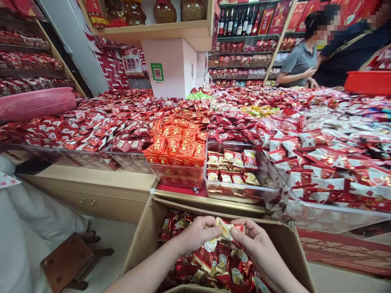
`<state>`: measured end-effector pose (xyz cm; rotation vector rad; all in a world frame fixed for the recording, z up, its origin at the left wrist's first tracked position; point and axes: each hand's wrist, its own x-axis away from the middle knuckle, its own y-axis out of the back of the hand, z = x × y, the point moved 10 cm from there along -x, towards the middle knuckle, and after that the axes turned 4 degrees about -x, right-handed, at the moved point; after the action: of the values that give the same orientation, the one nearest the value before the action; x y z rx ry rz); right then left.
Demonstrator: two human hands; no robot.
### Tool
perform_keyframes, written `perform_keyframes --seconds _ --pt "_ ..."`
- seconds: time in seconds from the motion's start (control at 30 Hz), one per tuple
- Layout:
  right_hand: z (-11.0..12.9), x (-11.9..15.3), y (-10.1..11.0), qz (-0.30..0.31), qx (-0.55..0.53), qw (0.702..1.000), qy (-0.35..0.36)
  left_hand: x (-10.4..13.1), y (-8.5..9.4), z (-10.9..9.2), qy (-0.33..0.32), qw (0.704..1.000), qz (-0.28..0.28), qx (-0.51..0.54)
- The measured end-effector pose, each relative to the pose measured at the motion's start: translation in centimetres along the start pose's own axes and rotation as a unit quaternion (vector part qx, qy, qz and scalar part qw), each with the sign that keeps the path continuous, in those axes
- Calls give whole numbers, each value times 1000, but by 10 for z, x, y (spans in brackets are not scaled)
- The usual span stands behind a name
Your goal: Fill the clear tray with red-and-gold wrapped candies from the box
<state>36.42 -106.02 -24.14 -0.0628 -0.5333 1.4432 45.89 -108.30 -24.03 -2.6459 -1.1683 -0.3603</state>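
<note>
Over an open cardboard box (pixel 137 240), my left hand (pixel 200 234) and my right hand (pixel 256 242) pinch a red and gold candy packet (pixel 225 230) between thumbs and fingers. My left hand has its left end, my right hand its right end. Below them the box holds many more red candy packets (pixel 220 260) with a pale round picture on them. Just beyond the box, a clear plastic bin (pixel 241 191) contains rows of similar packets, with bare space along its right side.
Left of that bin stands a clear bin of orange-red packets (pixel 175 146). White and red packets (pixel 324 158) heap up at right. A wooden stool (pixel 67 260) is on the floor at left. A pink basket (pixel 36 103) rests on the display. Two people stand at back right.
</note>
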Motion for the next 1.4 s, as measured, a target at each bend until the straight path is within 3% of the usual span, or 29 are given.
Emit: perform_keyframes --seconds 0.13,0.27,0.5,0.67,0.77,0.87,0.93,1.0,1.07,1.2,1.3,1.4 --pt "-2 0 3 -16 -39 999 -16 -2 3 5 -4 998 -25 57" --pt "10 4 -3 -4 -2 999 37 -4 6 7 -33 997 -46 55" --pt "20 13 -4 6 79 994 78 1 4 -2 -33 991 -13 -126" --pt "15 13 -4 31 91 992 82 3 2 0 -30 991 -12 -133" --pt "49 19 -3 -5 127 983 136 5 2 -7 -54 992 -22 -116" --pt "122 23 -6 -65 174 950 252 5 9 -14 -65 991 -66 -99" --pt "167 11 -14 -93 211 925 302 4 14 -12 -50 991 -89 -89" --pt "187 -20 -26 -76 240 925 284 3 16 -7 -35 991 -102 -84" --pt "180 -62 -35 -45 253 944 205 2 17 0 -26 990 -109 -83" --pt "127 -125 -41 -12 273 962 26 3 14 18 4 993 -95 -74" --pt "101 -143 -43 0 278 960 -14 6 9 29 45 995 -65 -59" --pt "91 -149 -49 31 322 946 -10 8 5 35 83 995 -37 -47"
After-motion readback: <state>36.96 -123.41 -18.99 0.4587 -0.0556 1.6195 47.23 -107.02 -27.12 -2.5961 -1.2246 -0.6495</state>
